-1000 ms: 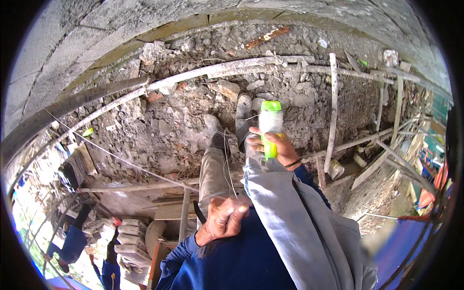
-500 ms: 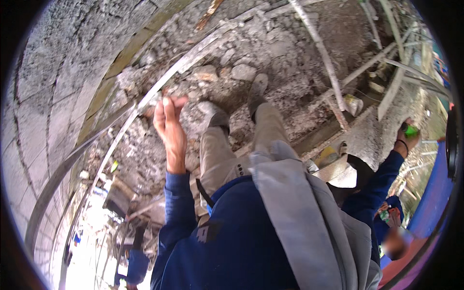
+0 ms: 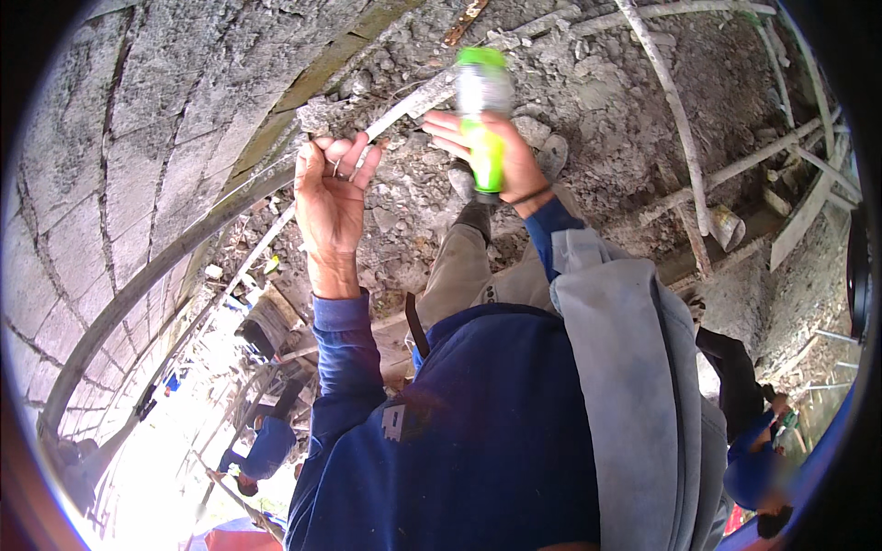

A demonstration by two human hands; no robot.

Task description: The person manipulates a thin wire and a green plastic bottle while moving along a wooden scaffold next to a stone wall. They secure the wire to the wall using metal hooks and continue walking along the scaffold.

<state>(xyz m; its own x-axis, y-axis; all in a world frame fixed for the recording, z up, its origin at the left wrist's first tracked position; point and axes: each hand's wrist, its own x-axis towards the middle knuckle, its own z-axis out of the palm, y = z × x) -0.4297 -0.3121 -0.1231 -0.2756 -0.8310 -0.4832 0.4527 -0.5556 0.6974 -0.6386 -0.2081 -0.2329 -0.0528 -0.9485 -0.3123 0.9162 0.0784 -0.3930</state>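
Note:
Over the rubble in front of me, my right hand has a bottle against its palm. The bottle is bright green at both ends, pale in the middle, dark at its lower tip, and blurred by motion. The fingers reach out past its left side, and the thumb is hidden. To its left, my left hand is raised palm up with loosely bent fingers apart. No held object shows in it, though a thin light line, perhaps a ring, crosses a finger. The two hands do not touch.
A block wall rises at the left, with a curved pole along it. Broken rubble covers the ground. Wooden poles lie at the right. Other people work at the lower left and lower right.
My right hand has swung from the far right to the middle with the green bottle. My left hand has turned palm up, its fingers spreading. My view has shifted slightly.

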